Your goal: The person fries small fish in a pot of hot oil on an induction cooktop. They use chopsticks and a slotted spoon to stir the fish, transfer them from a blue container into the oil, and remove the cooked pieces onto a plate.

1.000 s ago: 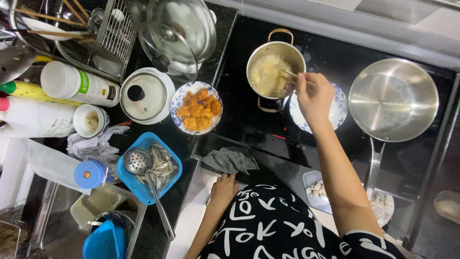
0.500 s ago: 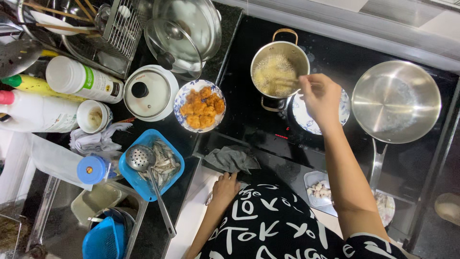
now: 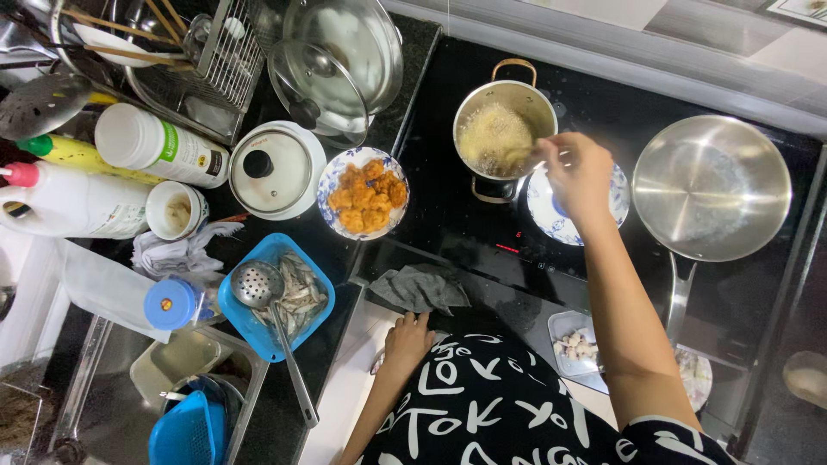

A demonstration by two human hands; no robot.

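Note:
My right hand (image 3: 579,175) hovers at the right rim of a small steel pot (image 3: 506,102) of bubbling, frothy oil on the black cooktop. Its fingers are pinched on a thin utensil that reaches into the pot; the tip is hard to make out. Just under the hand sits a blue-patterned plate (image 3: 620,205). My left hand (image 3: 407,342) rests on the white counter edge, holding nothing, right below a crumpled grey cloth (image 3: 420,288). A patterned bowl of orange fried pieces (image 3: 363,195) stands left of the pot.
A large steel pan (image 3: 711,188) sits at the right. A blue tray of small fish with a slotted ladle (image 3: 276,297), a white lidded pot (image 3: 276,168), a glass lid (image 3: 334,60), bottles (image 3: 77,202) and a dish rack (image 3: 164,60) crowd the left. A small container of pale pieces (image 3: 575,344) lies near my right arm.
My right hand has drifted slightly right, from over the pot toward its rim. The left hand has stayed on the counter edge.

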